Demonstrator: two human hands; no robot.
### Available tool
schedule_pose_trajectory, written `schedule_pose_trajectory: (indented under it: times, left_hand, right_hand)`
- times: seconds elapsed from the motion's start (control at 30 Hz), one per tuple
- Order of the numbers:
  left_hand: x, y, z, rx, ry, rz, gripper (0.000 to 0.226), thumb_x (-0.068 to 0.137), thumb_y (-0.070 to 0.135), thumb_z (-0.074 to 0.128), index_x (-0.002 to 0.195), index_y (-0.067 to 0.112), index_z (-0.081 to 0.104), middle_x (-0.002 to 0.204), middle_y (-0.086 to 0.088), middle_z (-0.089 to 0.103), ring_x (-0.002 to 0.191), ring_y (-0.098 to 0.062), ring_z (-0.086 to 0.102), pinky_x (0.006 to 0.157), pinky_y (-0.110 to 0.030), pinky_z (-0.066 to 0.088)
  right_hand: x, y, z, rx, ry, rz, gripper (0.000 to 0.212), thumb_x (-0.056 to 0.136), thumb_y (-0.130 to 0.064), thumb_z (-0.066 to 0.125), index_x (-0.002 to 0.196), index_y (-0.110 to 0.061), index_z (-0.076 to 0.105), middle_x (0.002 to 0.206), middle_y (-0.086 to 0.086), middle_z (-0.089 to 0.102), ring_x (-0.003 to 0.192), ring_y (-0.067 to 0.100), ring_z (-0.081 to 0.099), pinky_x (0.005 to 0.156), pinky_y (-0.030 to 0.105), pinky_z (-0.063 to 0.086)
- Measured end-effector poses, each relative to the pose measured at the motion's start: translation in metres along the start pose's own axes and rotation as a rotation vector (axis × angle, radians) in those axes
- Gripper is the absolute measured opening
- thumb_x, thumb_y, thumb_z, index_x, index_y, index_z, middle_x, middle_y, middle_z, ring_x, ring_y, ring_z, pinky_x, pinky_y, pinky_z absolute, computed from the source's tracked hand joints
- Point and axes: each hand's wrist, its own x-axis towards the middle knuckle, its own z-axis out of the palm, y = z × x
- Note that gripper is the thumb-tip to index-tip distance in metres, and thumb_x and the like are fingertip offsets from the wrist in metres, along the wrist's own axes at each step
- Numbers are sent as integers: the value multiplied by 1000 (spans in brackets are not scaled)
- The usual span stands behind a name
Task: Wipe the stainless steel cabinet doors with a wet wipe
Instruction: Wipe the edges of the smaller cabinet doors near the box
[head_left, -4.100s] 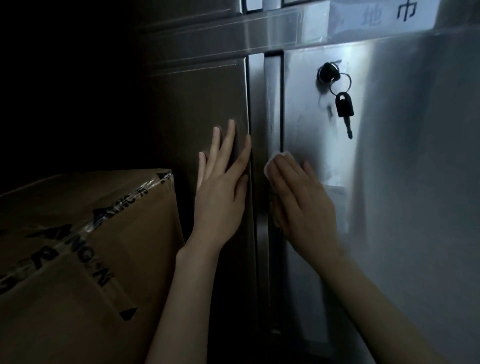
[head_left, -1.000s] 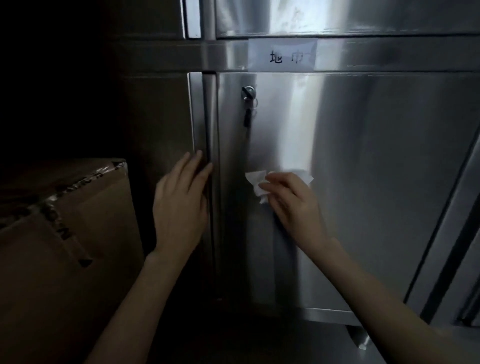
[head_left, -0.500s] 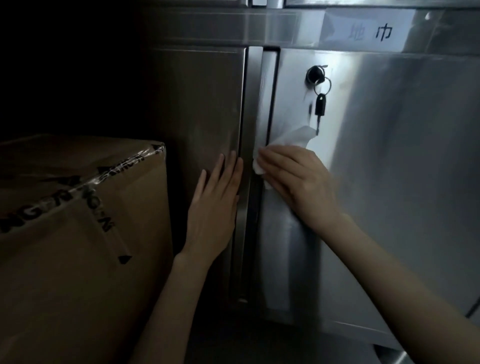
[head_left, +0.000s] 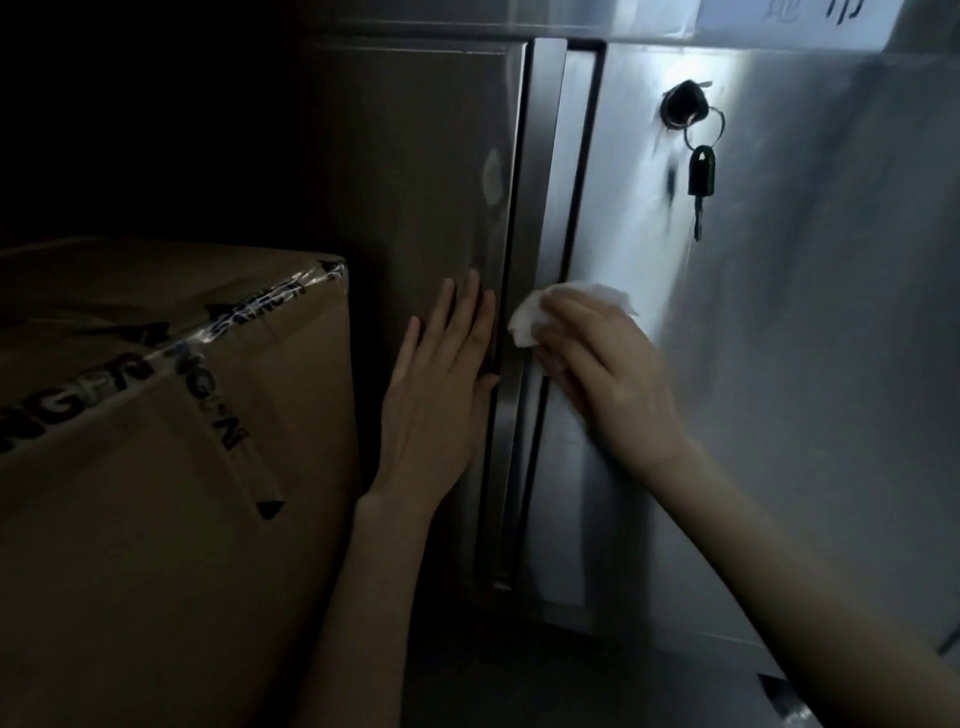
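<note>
Two hands: left hand lying flat, fingers straight, on left door; right hand seemingly gripping wet wipe, risking snagging in seam.

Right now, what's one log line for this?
left hand: flat on left door | right hand: holds wet wipe against right door edge | key: hangs from lock

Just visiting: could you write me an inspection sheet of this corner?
Surface: steel right door catches the light; left door in shadow.
Job's things: wet wipe, bunched, at the right door's left edge.
Clutter: taped cardboard box left of the doors.
Hands: left hand flat on the left door; right hand holds the wet wipe against the steel.
Cables: nothing seen.
Surroundings: key hanging from the lock; paper label above; dim light.
</note>
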Motion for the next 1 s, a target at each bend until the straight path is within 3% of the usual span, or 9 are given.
schedule_pose_trajectory:
  times: [0.17,0.4,0.67,0.87,1.0]
  left_hand:
    - [0,-1,-3,-52,-17,24,75,92,9,60,148,24,12,158,0,4,147,-20,1,118,-43,9]
    - [0,-3,1,-50,-8,24,75,92,12,60,148,24,12,157,1,1,146,-17,-2,117,-42,7]
    - [0,-3,-1,-58,-22,22,78,91,9,61,150,23,13,156,2,-2,146,-17,-4,118,-41,5]
    - [1,-4,3,-33,-49,15,79,92,10,58,149,26,6,157,2,-7,144,-13,-11,118,-39,-1]
    - [-2,-2,5,-10,-33,13,77,93,8,57,154,18,12,163,-8,2,144,-14,-11,119,-41,1]
  right_hand:
    - [-22,-7,8,-74,-25,-122,21,82,-4,72,98,10,68,109,21,66,109,31,61,88,39,51]
    - [11,2,3,-126,5,-182,14,88,-6,63,87,4,72,104,17,69,105,30,63,82,39,51]
    - [-57,-20,17,-50,-250,-252,22,90,-11,55,81,1,71,94,12,71,95,26,68,78,33,53]
    - [-77,-14,31,-44,-163,-249,15,87,-10,62,88,2,70,101,14,69,101,26,65,84,34,46]
    - [-124,-24,43,-11,-266,-260,17,86,-12,62,93,1,71,107,13,69,100,27,66,79,37,53]
